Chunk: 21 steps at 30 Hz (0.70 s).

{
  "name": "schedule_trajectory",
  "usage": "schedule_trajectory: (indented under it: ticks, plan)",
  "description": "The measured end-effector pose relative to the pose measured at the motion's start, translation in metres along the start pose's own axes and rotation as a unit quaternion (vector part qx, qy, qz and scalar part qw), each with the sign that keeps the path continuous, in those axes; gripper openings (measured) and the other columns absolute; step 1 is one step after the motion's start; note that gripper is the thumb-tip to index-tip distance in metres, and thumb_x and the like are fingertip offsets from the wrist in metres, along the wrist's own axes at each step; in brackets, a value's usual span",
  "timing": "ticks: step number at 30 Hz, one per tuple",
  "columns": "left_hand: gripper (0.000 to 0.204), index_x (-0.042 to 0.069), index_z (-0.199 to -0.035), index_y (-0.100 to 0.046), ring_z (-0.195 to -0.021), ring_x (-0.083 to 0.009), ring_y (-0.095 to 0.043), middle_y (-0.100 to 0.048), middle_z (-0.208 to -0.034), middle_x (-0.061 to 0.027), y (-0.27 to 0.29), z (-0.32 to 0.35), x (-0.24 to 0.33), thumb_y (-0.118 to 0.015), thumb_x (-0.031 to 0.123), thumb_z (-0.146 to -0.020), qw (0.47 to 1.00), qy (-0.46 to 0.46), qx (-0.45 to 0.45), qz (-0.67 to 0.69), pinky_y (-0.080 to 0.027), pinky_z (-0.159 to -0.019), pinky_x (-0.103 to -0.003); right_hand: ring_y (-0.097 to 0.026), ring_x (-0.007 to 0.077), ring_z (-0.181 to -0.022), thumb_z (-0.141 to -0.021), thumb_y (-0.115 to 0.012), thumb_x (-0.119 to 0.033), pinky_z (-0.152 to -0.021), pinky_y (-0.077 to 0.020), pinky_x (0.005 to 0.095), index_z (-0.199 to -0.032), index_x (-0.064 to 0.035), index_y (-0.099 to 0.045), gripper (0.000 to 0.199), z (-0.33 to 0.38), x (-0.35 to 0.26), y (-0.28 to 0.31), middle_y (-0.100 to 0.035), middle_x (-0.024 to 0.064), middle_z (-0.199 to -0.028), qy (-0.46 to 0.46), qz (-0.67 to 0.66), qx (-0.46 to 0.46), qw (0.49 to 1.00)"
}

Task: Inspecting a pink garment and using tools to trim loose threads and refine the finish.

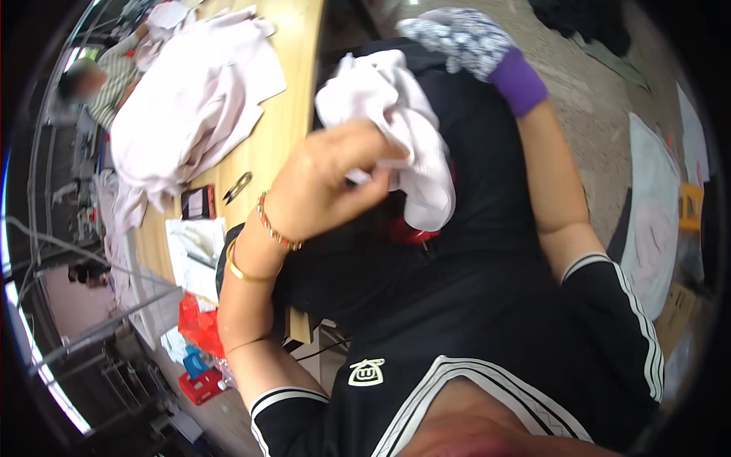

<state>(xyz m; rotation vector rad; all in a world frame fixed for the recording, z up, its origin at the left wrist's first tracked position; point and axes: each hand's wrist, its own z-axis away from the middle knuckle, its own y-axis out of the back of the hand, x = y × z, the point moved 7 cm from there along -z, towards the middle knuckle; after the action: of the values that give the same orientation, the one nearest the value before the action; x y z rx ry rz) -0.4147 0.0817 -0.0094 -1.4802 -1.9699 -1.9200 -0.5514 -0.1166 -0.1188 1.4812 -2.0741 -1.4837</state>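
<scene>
My left hand [343, 171], slightly blurred, is closed on a pale pink piece of fabric [430, 164] above my black-clad lap. The cloth hangs in folds beyond and to the right of the fingers. A bracelet and a gold bangle circle that wrist. My right hand [464, 42] wears a patterned grey-and-white glove with a purple cuff [518, 82]. It lies flat over my leg at the far side, fingers stretched out, apart from the fabric. Something red [413, 231] shows partly beneath the cloth on my lap.
On the wooden table [293, 57] at left lie a pale pink fabric pile [198, 99], thread snips [238, 188], a dark phone-like object [198, 203] and a white packet [196, 255]. A person [114, 84] is beyond. White cloth [651, 213] and a cardboard box [676, 312] lie right.
</scene>
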Motion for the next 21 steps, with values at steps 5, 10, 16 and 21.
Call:
schedule_trajectory:
  ticks: [5,10,16,21]
  plan:
    - [0.018,0.005,-0.087,-0.061,-0.067,-0.0241,-0.063,-0.061,-0.082,-0.0062,-0.068,0.017,0.026,-0.064,-0.002,-0.071,0.976,-0.035,-0.192,0.093,-0.051,-0.056,-0.032,-0.056,0.0126,-0.051,-0.089,-0.058,-0.040,-0.052,-0.0479,0.0273,-0.099,-0.0068,-0.066,0.035,-0.017,-0.020,-0.056,-0.062,0.0026,-0.069,-0.219,-0.243,-0.177,0.929]
    - [0.017,0.004,-0.086,-0.055,-0.069,-0.0298,-0.062,-0.056,-0.085,-0.0097,-0.096,0.028,0.032,-0.065,0.006,-0.073,0.960,-0.039,-0.255,0.108,-0.052,-0.060,-0.038,-0.052,0.0283,-0.117,-0.094,-0.046,-0.047,-0.102,-0.0395,0.0358,-0.118,-0.0082,-0.060,0.048,-0.047,-0.054,-0.099,-0.058,0.0150,-0.124,-0.113,-0.033,-0.242,0.963]
    - [0.017,0.003,-0.086,-0.056,-0.066,-0.0298,-0.061,-0.055,-0.082,-0.0100,-0.097,0.025,0.031,-0.064,0.007,-0.072,0.963,-0.048,-0.234,0.121,-0.052,-0.058,-0.039,-0.061,0.0281,-0.105,-0.092,-0.049,-0.029,-0.091,-0.0466,0.0386,-0.110,-0.0108,-0.067,0.031,-0.076,-0.057,-0.170,-0.066,0.0121,-0.109,0.025,0.091,-0.322,0.942]
    - [0.017,0.003,-0.087,-0.058,-0.066,-0.0295,-0.062,-0.055,-0.080,-0.0110,-0.102,0.023,0.032,-0.065,0.007,-0.072,0.959,-0.047,-0.251,0.123,-0.052,-0.058,-0.039,-0.064,0.0224,-0.106,-0.094,-0.043,-0.029,-0.088,-0.0491,0.0383,-0.111,-0.0133,-0.069,0.035,-0.091,-0.074,-0.197,-0.068,0.0084,-0.112,0.139,0.058,-0.357,0.922]
